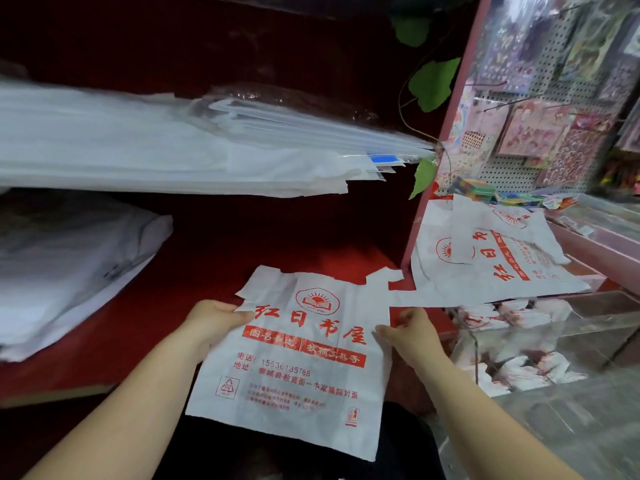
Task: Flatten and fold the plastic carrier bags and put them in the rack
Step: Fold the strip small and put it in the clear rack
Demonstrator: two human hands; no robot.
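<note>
A white carrier bag [294, 375] with red print is spread flat in front of me, handles pointing away over the red shelf [145, 306]. My left hand [214, 320] grips its left edge near the handle. My right hand [412, 334] pinches its right edge. More printed bags [491, 258] lie in a loose pile on the counter at the right. A clear plastic rack [554, 341] below that pile holds several folded bags [526, 368].
Stacks of white plastic bags [173, 150] fill the upper shelf, and another stack [69, 265] lies at the left on the lower one. A pegboard [540, 98] with hanging goods stands at the right, green leaves [433, 81] beside it. The glass counter [571, 420] is at lower right.
</note>
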